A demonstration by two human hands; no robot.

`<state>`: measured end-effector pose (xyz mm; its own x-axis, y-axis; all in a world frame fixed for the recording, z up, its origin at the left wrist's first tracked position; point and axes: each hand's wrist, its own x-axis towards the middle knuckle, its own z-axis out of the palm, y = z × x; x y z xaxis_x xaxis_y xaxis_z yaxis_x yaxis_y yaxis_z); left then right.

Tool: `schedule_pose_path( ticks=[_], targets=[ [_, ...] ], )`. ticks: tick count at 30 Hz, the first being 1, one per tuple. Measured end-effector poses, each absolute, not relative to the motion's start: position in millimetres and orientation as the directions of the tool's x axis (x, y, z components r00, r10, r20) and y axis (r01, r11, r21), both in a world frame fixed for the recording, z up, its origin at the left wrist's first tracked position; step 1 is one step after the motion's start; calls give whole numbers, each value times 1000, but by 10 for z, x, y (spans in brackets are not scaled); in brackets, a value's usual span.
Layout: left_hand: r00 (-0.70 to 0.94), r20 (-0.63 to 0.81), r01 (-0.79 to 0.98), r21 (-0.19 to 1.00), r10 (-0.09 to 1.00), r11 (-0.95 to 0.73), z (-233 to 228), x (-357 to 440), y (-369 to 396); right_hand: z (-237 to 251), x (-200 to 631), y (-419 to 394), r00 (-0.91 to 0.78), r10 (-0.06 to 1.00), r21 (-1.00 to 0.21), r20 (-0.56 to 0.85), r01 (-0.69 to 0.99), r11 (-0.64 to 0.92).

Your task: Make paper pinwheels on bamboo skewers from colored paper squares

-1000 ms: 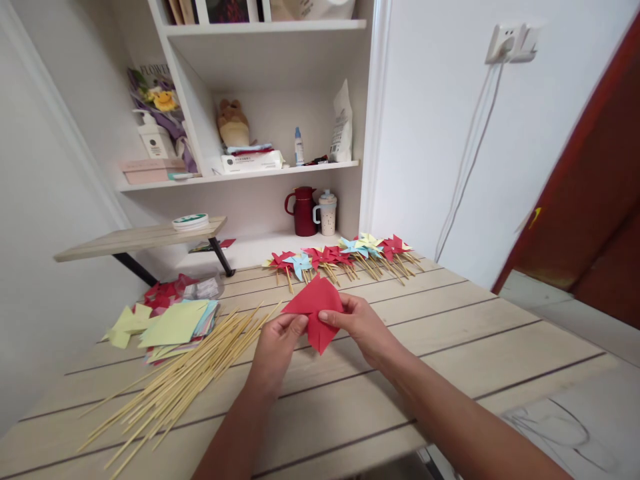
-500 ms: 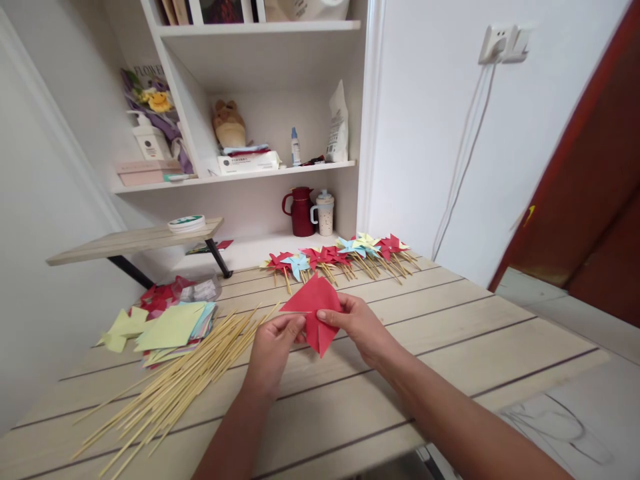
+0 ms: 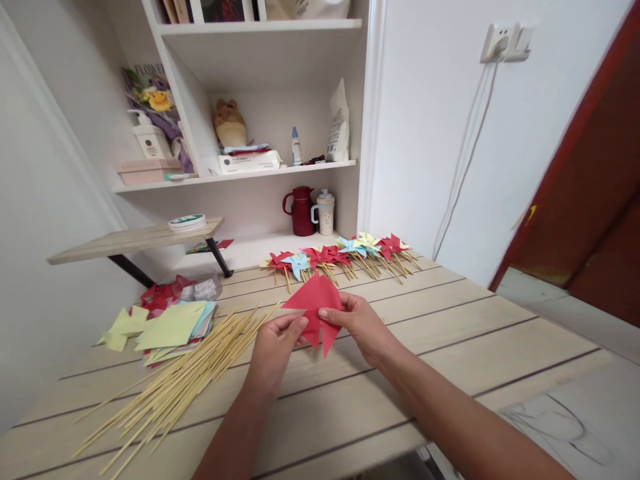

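A red square of paper, slit in from its corners, is held over the table between both my hands. My left hand pinches its lower left flap between thumb and fingers. With the thumb near the paper's middle, my right hand grips the right side, its other fingers behind the sheet. Thin wooden sticks lie in a loose pile left of my left hand. Beyond the paper, a row of finished pinwheels in red, blue and yellow rests on sticks along the table's back.
Stacked coloured paper and a yellow cut piece lie at the left, near red pieces and a clear container. A raised wooden stand overhangs them. A red jug and a cup stand behind.
The lower left flap of the red paper has bent inward and its bottom slit has opened wider. Both hands keep their grip with barely any movement.
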<state>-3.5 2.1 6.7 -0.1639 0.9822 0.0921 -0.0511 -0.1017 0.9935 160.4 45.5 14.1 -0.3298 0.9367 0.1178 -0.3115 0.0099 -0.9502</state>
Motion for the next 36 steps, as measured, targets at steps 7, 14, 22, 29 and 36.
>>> schedule_pose_path(
  ticks=[7, 14, 22, 29, 36],
  targets=[
    [-239, 87, -26, 995, 967, -96, 68, -29, 35, 133, 1594, 445, -356, 929, -954, 105, -300, -7],
    [-326, 120, -46, 989, 938, -143, 32, -51, 48, 109, 1590, 435, -444, 884, -964, 143, -267, 22],
    [-376, 98, -68, 989, 921, -133, 43, -63, 40, 98, 1586, 425, -410, 889, -953, 205, -291, 86],
    [-323, 181, 64, 983, 929, -169, 33, -38, 38, 109, 1644, 474, -434, 895, -885, 100, -450, -119],
    [-307, 217, 185, 969, 927, -165, 52, -31, 1, 112, 1627, 453, -440, 898, -920, 17, -359, -159]
  ],
)
